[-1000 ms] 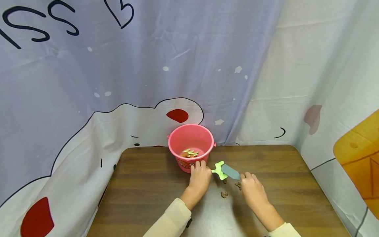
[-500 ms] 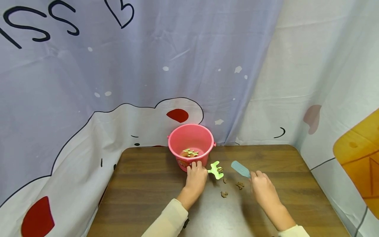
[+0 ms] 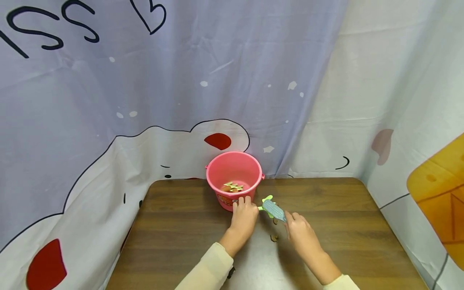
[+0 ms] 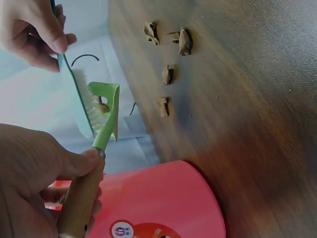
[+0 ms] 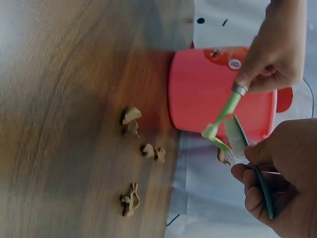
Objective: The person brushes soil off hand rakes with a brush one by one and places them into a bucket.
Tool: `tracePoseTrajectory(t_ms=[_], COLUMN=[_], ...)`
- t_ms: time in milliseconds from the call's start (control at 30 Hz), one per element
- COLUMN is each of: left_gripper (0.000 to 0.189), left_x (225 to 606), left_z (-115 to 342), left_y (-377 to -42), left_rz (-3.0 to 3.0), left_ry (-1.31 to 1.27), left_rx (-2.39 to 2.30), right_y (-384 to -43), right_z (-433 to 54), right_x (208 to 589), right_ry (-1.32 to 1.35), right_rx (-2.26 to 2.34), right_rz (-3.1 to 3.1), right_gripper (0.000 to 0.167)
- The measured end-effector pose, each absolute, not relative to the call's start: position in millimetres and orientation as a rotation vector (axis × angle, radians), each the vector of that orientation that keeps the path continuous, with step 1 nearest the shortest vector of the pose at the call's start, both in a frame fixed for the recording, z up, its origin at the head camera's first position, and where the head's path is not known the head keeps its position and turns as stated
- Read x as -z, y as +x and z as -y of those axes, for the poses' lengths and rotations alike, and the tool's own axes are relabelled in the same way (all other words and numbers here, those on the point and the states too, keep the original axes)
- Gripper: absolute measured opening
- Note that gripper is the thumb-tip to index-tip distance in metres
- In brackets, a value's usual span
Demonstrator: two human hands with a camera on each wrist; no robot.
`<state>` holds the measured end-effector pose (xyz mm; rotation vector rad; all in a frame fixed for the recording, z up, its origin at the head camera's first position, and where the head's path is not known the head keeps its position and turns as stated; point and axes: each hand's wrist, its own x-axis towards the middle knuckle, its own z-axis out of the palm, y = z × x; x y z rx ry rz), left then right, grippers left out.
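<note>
My left hand (image 3: 243, 219) grips the wooden handle of a small light-green toy rake (image 4: 110, 111), held above the table in front of the bucket. In my right hand (image 3: 300, 231) is a teal brush (image 4: 75, 99) with pale bristles, pinched by its handle. The brush lies over the rake head from above in the head view, partly hiding it. Between bristles and tines sits a shrivelled brown piece (image 4: 100, 105). Several similar dry brown pieces (image 5: 131, 119) lie scattered on the table below the tools.
A pink bucket (image 3: 233, 161) stands near the table's back edge, just behind my left hand. Inside it are green-yellow pronged shapes (image 3: 235, 187) and some brown bits. The brown wooden table (image 3: 174, 241) backs onto a printed curtain (image 3: 181, 80).
The brush swung away to the right of the rake, then came back left over the rake head. My left hand and rake dipped slightly left and returned right.
</note>
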<state>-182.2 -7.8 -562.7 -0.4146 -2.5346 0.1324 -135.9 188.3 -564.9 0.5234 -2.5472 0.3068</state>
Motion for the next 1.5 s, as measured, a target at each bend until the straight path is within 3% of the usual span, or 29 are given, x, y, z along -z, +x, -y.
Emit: tracePoseTrajectory(t_ms=[300, 800, 1133, 1500], left_gripper=[0.014, 0.01, 0.013, 0.013], left_x=[564.4, 564.9, 560.6, 556.7], left_z=[5.6, 5.1, 16.4, 11.0], left_y=[-181.8, -177.4, -177.6, -178.0], left_rz=[2.504, 2.578, 2.559, 2.543], left_ry=[-0.41, -0.421, -0.403, -0.428], left_rx=[-0.163, -0.123, -0.154, -0.15], right_y=[-135.4, -136.5, -139.4, -137.5], right_z=[-182.9, -203.9, -241.4, -207.1], right_x=[562.9, 554.6, 560.4, 556.5], right_ry=[0.439, 0.442, 0.421, 0.523], right_rx=[-0.293, -0.195, -0.264, -0.311], right_rz=[2.64, 2.669, 2.609, 2.577], right_gripper=[0.026, 0.037, 0.028, 0.035])
